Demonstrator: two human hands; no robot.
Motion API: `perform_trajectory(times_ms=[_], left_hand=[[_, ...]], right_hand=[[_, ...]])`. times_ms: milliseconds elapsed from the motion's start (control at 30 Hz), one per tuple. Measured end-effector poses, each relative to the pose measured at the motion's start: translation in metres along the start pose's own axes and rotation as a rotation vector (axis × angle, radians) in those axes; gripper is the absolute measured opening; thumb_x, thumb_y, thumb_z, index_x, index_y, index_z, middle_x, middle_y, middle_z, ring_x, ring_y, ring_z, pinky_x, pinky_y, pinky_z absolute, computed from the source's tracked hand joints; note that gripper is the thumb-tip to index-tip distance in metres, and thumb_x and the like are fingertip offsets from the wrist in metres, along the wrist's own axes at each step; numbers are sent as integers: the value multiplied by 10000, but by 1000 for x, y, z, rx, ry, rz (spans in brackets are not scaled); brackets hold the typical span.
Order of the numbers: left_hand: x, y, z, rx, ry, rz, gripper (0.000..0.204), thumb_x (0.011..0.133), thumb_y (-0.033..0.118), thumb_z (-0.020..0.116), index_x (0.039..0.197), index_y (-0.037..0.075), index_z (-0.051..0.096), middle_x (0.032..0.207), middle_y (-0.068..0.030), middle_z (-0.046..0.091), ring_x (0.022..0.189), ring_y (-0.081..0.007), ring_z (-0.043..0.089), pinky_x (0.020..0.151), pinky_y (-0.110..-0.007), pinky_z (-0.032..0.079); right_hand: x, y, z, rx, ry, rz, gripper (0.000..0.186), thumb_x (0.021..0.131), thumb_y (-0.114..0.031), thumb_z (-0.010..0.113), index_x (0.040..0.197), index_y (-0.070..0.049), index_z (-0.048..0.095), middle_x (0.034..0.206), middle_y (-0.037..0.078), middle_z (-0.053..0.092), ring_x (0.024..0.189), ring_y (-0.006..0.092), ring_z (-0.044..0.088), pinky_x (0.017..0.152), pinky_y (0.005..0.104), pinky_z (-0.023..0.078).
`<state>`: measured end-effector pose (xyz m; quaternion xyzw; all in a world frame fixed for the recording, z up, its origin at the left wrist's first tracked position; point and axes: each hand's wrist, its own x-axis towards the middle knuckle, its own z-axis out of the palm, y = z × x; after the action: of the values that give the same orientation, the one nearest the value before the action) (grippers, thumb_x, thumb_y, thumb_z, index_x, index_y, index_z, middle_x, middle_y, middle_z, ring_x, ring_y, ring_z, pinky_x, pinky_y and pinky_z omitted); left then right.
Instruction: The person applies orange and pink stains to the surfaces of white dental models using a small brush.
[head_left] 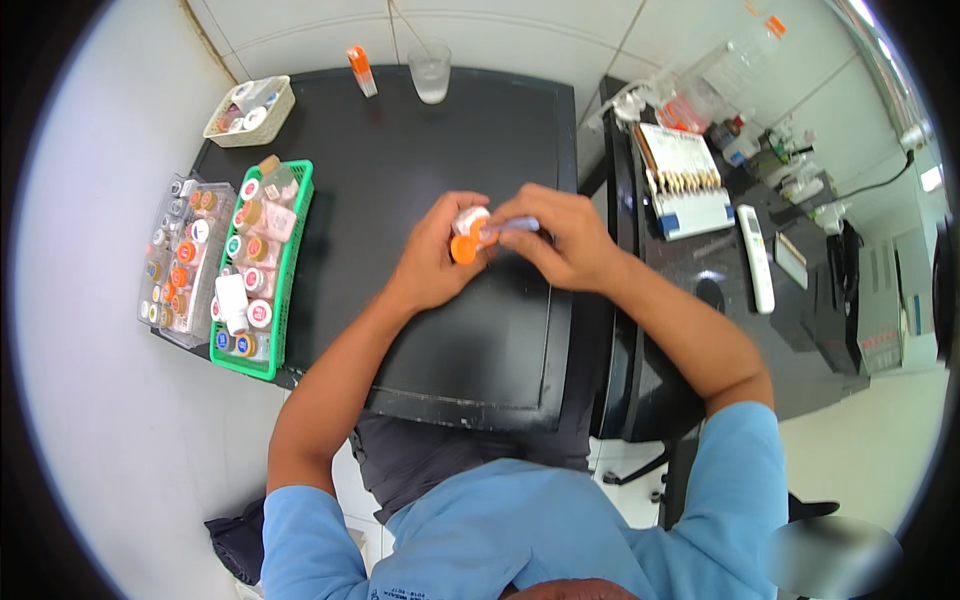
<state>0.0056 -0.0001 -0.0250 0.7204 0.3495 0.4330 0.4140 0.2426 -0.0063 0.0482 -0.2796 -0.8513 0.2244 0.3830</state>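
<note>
**A:** ok so what's in your hands rn?

**B:** my left hand [430,255] is curled around a small whitish bottle [471,219], fingers mostly closed. it's up over the middle of the black table [450,360]. there's an orange cap [463,249] on the side nearer me, plus more orange right beside it. can't tell if that's all one hinged piece.

**A:** and the other hand?

**B:** right hand [566,235] has its thumb and fingers pinched on a slim pale lavender stick [520,225], one end right at the orange part. too small to tell whether it's touching.

**A:** what else is on there?

**B:** green plastic basket [292,255] of little bottles off to my left, with a white bottle [231,300] lying on top. far edge has a drinking glass [430,75] with an orange-and-white tube [361,72] near it.
</note>
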Motion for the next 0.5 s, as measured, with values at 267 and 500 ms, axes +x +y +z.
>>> perform_trajectory(times_ms=[267,500], left_hand=[[-1,-1,0,92,100,129,635,851,207,1009,1302,51,591,1311,-131,667,1077,-241,729,889,-365,604],[-5,10,-2,-129,-12,-183,649,870,198,994,1292,79,515,1309,-141,671,1078,-194,713,913,-354,598]], right_hand=[[5,-6,-1,43,31,-50,176,970,-58,814,1145,-64,801,914,83,720,635,216,687,576,338,520],[5,-11,-10,20,12,-85,210,942,-18,809,1151,-23,794,971,97,776,727,232,744,620,326,574]])
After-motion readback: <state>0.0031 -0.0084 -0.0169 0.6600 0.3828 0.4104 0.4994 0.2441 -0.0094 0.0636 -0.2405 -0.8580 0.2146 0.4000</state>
